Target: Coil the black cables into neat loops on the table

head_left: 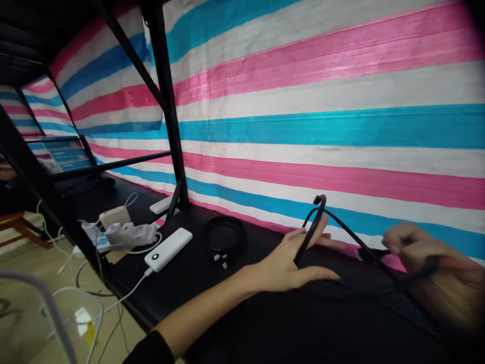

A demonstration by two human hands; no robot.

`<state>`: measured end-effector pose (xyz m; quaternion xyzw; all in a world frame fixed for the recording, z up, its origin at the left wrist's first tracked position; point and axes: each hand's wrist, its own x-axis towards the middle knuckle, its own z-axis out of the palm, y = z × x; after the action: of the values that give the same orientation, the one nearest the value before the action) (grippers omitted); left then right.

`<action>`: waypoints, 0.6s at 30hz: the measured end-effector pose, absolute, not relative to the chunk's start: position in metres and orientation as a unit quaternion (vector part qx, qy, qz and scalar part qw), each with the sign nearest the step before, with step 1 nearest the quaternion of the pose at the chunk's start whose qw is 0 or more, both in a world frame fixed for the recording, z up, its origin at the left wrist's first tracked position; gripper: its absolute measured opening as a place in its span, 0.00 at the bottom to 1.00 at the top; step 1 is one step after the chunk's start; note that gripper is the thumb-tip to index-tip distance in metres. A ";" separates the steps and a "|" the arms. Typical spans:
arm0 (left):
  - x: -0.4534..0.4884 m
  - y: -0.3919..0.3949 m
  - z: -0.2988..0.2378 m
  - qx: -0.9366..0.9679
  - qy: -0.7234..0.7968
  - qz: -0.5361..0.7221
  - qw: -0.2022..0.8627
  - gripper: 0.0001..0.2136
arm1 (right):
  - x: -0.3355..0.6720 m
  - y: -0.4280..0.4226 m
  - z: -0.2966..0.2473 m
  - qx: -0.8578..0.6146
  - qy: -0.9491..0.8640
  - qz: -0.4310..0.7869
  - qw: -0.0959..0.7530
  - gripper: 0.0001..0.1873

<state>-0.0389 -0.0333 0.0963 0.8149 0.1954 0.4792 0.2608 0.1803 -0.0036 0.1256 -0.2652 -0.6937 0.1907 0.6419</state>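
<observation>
A black cable (pixel 311 233) loops over my left hand (pixel 282 263), passing between the thumb and the fingers. That hand is open, its thumb and fingers stretched out and apart above the black tabletop (pixel 288 328). At the right edge, my right hand (pixel 435 263) is closed on the same cable near a connector end, partly blurred by motion. Slack stretches of cable run between the two hands. Left of my left hand lies a coiled black cable (pixel 207 237), with pale connector ends (pixel 222 260) in front of the coil.
A white power bank (pixel 168 250) with a white cable plugged in lies near the table's left edge. Beyond it is a power strip (pixel 102 242) with several chargers (pixel 131 235). A black metal post (pixel 170 111) rises before the striped sheet (pixel 322 126).
</observation>
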 end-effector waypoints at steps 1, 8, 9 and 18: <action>-0.040 -0.034 0.095 0.813 0.205 0.487 0.246 0.42 | 0.180 -0.002 0.124 -0.242 -0.721 0.191 0.621 0.25; -0.040 -0.034 0.098 0.834 0.192 0.479 0.196 0.46 | 0.165 -0.007 0.120 -0.205 -0.818 0.176 0.508 0.21; -0.040 -0.034 0.098 0.845 0.188 0.461 0.193 0.46 | 0.163 -0.008 0.120 -0.206 -0.822 0.173 0.503 0.21; -0.032 -0.027 0.074 0.884 0.222 0.408 0.057 0.42 | 0.151 -0.018 0.124 -0.177 -0.819 0.193 0.510 0.22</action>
<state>-0.0323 -0.0274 0.0742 0.8836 0.2219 0.4083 0.0572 0.1507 -0.0176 0.1241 -0.1767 -0.8192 0.1929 0.5104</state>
